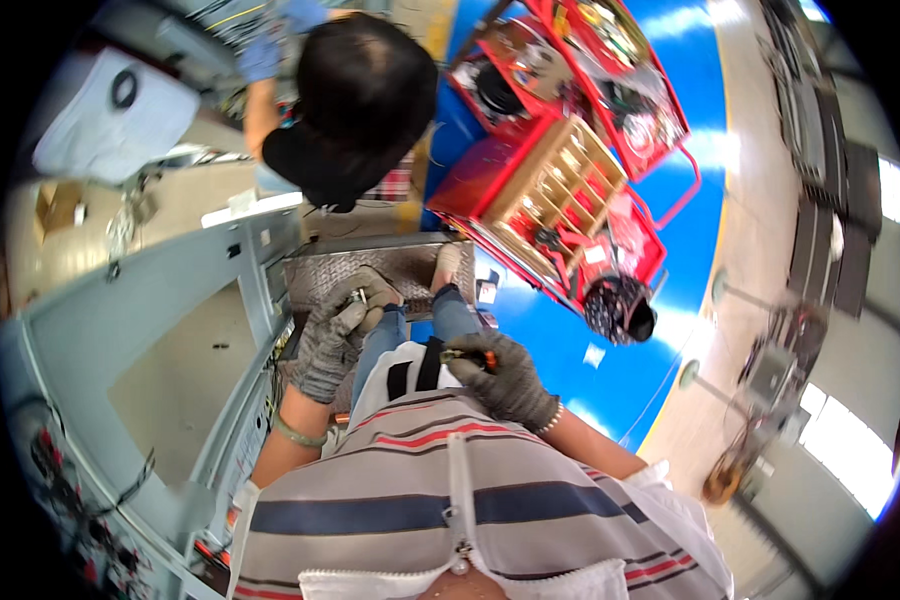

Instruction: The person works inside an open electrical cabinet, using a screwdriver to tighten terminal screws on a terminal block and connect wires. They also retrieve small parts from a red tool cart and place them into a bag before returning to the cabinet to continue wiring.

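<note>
My left hand point(332, 340), in a grey knit glove, is raised beside the open grey cabinet. Its thumb and fingers pinch a small silvery metal piece point(359, 296), too small to name. In front of my striped top, my right hand point(510, 380), gloved alike, is closed around a small tool with an orange and dark handle point(482, 357). Most of that tool is hidden in the palm, so its kind does not show. The two hands are apart, and neither touches the cabinet.
To my left stands the grey cabinet frame point(80, 300) with wiring inside. A metal tread-plate step point(315, 275) lies by my feet. Ahead right are a red tool cart point(480, 175) and its wooden divided tray point(560, 180). A person point(355, 110) in blue gloves works ahead at left.
</note>
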`<state>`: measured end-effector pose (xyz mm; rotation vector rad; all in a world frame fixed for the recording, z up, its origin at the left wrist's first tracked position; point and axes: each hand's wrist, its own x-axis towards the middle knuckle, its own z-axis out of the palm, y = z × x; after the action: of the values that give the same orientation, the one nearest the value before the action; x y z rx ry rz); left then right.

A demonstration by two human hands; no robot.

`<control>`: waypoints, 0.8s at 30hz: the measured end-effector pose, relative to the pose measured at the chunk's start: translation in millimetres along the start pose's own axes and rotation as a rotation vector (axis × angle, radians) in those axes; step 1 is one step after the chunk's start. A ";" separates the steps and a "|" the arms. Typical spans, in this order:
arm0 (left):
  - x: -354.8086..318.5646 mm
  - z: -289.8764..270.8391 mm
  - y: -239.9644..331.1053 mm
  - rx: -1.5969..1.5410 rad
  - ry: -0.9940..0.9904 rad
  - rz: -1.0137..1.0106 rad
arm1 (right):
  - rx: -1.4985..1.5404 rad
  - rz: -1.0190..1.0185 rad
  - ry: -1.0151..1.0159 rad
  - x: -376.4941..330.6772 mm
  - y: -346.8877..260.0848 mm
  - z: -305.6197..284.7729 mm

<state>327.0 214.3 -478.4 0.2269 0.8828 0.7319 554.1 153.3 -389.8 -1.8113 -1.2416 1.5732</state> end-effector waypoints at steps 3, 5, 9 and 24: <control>17.0 13.6 -9.7 0.127 -0.023 -0.122 | 0.171 0.108 -0.016 -5.2 19.9 -6.4; 30.4 25.6 -16.3 0.188 -0.044 -0.216 | 0.255 0.136 -0.010 -6.5 41.6 -10.8; 61.5 55.7 -33.0 0.189 -0.073 -0.326 | 0.337 0.138 -0.059 -2.1 64.9 -43.7; 236.9 165.1 -176.6 0.687 -0.072 -0.501 | 0.594 0.209 0.557 -64.1 175.0 -119.7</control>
<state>638.0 259.6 -604.0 0.6092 1.0457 -0.0656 728.9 38.8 -462.9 -1.8125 -0.2970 1.2197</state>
